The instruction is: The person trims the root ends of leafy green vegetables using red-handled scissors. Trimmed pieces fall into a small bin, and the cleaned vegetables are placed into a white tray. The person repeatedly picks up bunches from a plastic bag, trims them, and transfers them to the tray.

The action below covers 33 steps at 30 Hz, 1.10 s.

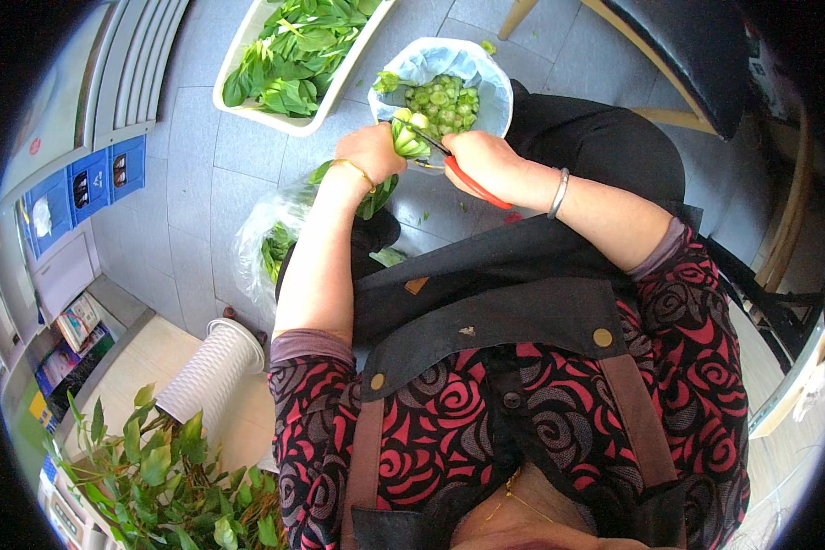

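My left hand (pixel 368 152) grips a green leafy vegetable (pixel 407 143) by its stalks, the pale root end pointing up and away from me. In my right hand (pixel 485 161) is a pair of red-handled scissors (pixel 479 185), whose dark blades lie across the vegetable near its base. Both hands are over the near rim of a bin with a pale blue plastic liner (pixel 488 77). Many cut stem ends (pixel 447 102) lie inside the bin, with a leafy scrap (pixel 386 82) at its left rim. The vegetable's leaves hang down below my left hand, partly hidden by the wrist.
A white tub (pixel 307 125) of leafy greens (pixel 309 55) stands beyond my left hand. A clear plastic bag (pixel 254 223) with more greens is by my left forearm. A chair (pixel 687 82) is at the upper right. A white woven-pattern container (pixel 213 371) and a leafy plant (pixel 172 474) are lower left.
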Each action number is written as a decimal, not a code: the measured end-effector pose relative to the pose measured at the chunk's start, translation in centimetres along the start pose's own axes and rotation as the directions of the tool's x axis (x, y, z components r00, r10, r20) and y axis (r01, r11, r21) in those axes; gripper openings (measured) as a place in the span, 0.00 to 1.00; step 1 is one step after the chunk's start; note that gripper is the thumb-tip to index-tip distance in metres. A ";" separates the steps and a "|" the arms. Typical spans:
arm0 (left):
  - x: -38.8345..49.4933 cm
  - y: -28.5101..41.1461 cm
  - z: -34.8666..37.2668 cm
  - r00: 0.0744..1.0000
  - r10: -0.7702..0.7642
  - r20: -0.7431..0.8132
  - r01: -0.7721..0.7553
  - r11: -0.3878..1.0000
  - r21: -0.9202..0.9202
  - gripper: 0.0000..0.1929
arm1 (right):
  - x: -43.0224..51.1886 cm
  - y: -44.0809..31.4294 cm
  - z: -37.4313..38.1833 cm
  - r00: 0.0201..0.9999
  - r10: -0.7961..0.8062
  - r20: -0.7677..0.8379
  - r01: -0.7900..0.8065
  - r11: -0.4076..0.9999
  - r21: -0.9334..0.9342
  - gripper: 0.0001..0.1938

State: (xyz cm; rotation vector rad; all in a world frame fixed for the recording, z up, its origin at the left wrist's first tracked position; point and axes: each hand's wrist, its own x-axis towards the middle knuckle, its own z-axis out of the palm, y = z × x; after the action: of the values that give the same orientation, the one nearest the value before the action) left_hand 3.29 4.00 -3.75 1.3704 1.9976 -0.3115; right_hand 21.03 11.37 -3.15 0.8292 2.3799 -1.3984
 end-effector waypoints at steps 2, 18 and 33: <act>-0.2 0.4 0.1 1.000 0.023 -0.004 -0.023 0.997 0.080 0.17 | 0.6 0.4 0.7 0.994 -0.092 -0.055 0.092 0.996 0.000 0.08; -0.3 -1.6 -0.4 0.983 0.169 -0.071 -0.183 0.920 -0.346 0.22 | 1.9 -0.1 -1.1 0.985 0.170 0.013 -0.109 0.570 0.814 0.09; 8.0 -11.0 -5.1 0.955 -0.258 -0.148 -0.219 -0.274 -0.936 0.20 | -2.2 -4.8 -4.8 0.990 -0.028 0.140 -0.118 0.383 0.916 0.07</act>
State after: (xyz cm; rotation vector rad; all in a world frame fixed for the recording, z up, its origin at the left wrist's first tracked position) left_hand -10.23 8.00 -7.17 0.0948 1.4581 1.4880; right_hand 20.27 12.95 3.80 0.9289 1.2293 -2.7009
